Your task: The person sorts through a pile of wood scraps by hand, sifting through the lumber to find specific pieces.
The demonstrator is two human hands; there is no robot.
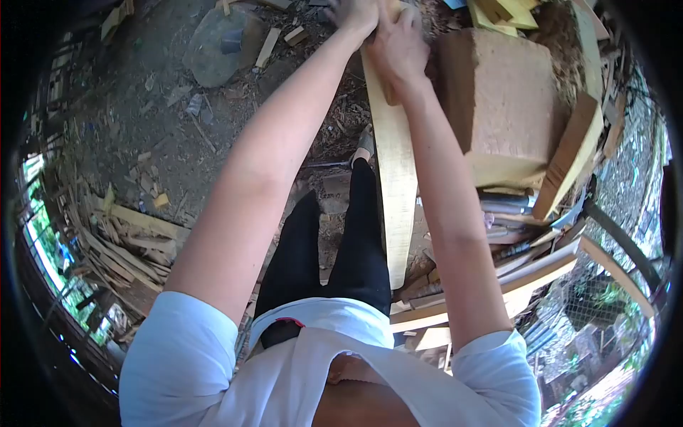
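A long pale wooden plank (395,164) runs away from my body, its near end beside my right thigh. At the top of the view, my right hand (400,50) is closed over its far part, with a small wooden piece (390,92) showing under the wrist. Close beside it, my left hand (356,16) is bent at the fingers and partly cut off by the upper edge. Both hands meet around something they mostly cover. Motion blurs the fingers, so I cannot make out what they grip.
A large wooden block (509,99) stands right of the plank. Tools with handles (509,203) lie below it, near a leaning board (569,156). Scrap wood (139,242) is heaped at the left. A round flat slab (220,53) with a dark cup (231,41) lies on the dirt floor.
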